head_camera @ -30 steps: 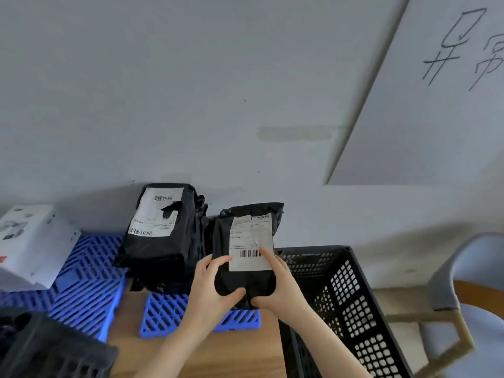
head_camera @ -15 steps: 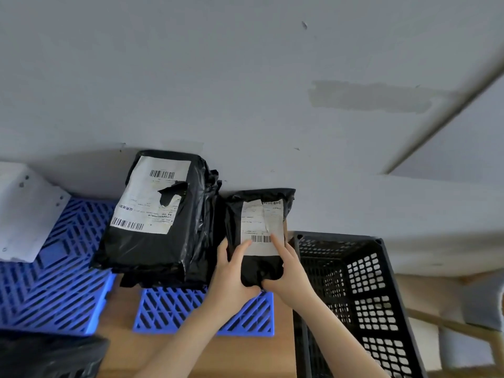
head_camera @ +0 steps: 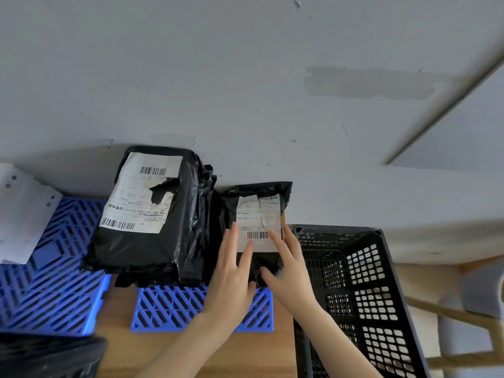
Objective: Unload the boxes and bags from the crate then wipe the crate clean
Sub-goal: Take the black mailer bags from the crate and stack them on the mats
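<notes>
2 labelled bags, 2 pallets, 1 crate.

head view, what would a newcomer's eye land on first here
The left hand and right hand rest on a small bag at centre, beside a bigger bag on blue pallets. A black crate stands to the right, nothing visible inside.

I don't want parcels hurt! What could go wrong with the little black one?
The label on the small parcel is torn, so the right hand might rip it more. The parcel sits near the right edge of the blue pallet, beside the crate, so a nudge could tip it off.
</notes>
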